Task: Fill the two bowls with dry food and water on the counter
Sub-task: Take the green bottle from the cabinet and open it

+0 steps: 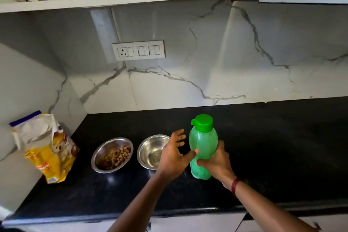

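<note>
Translucent green plastic bottle (203, 145) with green cap (203, 122), cap closed, stands upright on black stone counter (263, 147). Right hand (216, 162) wraps the bottle's lower body, fingers curled round it. Left hand (174, 154) is just left of the bottle, fingers spread wide, gripping nothing; thumb touches the bottle's side.

2 round steel bowls sit left of the bottle. Nearer bowl (148, 143) looks empty. Farther bowl (99, 152) holds brown kibble (117, 157). Open yellow pet-food bag (49, 149) stands far left of the bottle.

Judgement: food done, water pending. Steady the bottle low with the right hand, take the left up to the cap, and open it fully before tilting. Pour slowly over the nearer bowl's centre.
</note>
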